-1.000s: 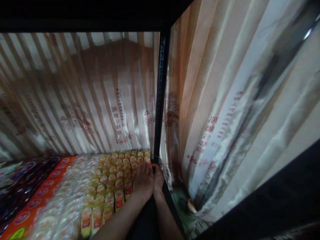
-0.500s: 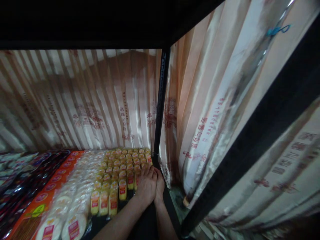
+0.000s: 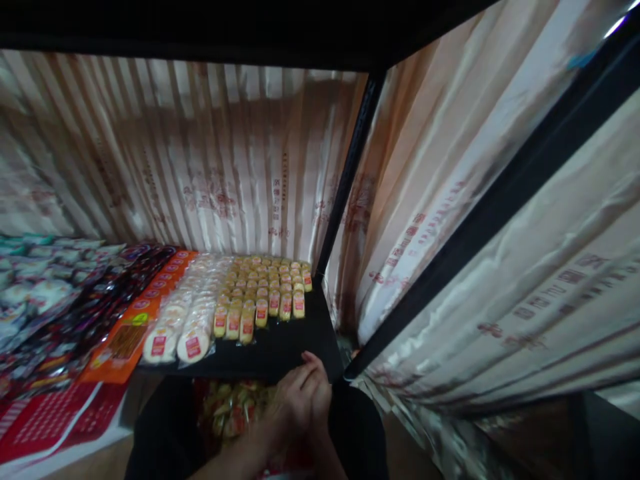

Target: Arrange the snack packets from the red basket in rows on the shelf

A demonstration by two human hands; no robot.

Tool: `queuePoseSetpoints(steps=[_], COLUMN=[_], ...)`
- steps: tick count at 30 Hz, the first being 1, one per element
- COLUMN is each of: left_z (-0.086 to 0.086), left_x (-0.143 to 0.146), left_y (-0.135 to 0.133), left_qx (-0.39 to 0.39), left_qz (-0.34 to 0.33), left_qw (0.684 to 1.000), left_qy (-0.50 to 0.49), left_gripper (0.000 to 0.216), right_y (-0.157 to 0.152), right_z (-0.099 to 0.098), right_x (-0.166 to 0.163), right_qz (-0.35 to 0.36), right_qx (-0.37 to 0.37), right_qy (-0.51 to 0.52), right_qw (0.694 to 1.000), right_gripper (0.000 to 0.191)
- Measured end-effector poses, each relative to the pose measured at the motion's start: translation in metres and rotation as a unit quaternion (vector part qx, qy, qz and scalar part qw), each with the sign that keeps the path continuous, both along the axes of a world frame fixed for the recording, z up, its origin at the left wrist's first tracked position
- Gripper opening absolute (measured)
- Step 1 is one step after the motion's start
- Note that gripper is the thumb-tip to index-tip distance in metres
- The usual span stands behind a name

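Observation:
My left hand (image 3: 296, 399) and my right hand (image 3: 320, 392) are pressed together in front of the shelf edge, slightly blurred. Their fingers are closed, and whatever may be between them is hidden. Below and left of them, between my knees, a bag of yellow-wrapped snacks (image 3: 235, 408) is partly covered by my left forearm. On the black shelf (image 3: 285, 343) beyond my hands stand rows of small yellow snack packets (image 3: 261, 312) with red labels. The nearest packets are a short way from my fingertips.
Left of the yellow packets lie round white packaged cakes (image 3: 194, 343), an orange package (image 3: 123, 340), dark shiny packs (image 3: 87, 320) and white packs (image 3: 45, 293). A black post (image 3: 353, 173) rises at the shelf's back corner. A slanting black bar (image 3: 465, 230) crosses before pleated curtains (image 3: 240, 140).
Both hands have drawn back from the yellow packets, down towards my lap. The view has shifted, so the shelf front, my knees and the snack bag now show.

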State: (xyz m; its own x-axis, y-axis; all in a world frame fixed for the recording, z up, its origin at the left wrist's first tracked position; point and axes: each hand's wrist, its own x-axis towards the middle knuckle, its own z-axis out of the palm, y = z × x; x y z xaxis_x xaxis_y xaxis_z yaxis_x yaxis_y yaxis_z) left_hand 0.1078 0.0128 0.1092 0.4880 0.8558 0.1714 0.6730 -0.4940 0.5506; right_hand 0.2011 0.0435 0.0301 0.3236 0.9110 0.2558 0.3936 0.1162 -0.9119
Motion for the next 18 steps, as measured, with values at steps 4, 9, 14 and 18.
queuePoseSetpoints(steps=[4,9,14,18], left_z=[-0.030,-0.060,-0.066,-0.074], left_x=[-0.016,-0.029,-0.039,-0.048], left_y=[-0.037,-0.062,-0.072,-0.077], left_qx=[-0.016,-0.046,-0.093,-0.165], left_qz=[0.000,0.027,0.068,0.075], left_qw=[1.000,0.999,0.993,0.983], left_qy=[0.010,0.009,-0.012,-0.017], left_gripper=[0.048,0.054,0.057,0.058], right_y=[-0.042,-0.061,-0.067,-0.076], right_z=[-0.014,-0.023,-0.029,-0.043], right_x=[-0.007,-0.012,-0.013,-0.025], right_qz=[0.023,0.069,0.125,0.115], right_qx=[-0.010,0.003,0.042,-0.021], right_qy=[-0.013,-0.070,-0.177,-0.205], right_qw=[1.000,0.995,0.975,0.972], right_gripper=[0.037,0.034,0.030,0.031])
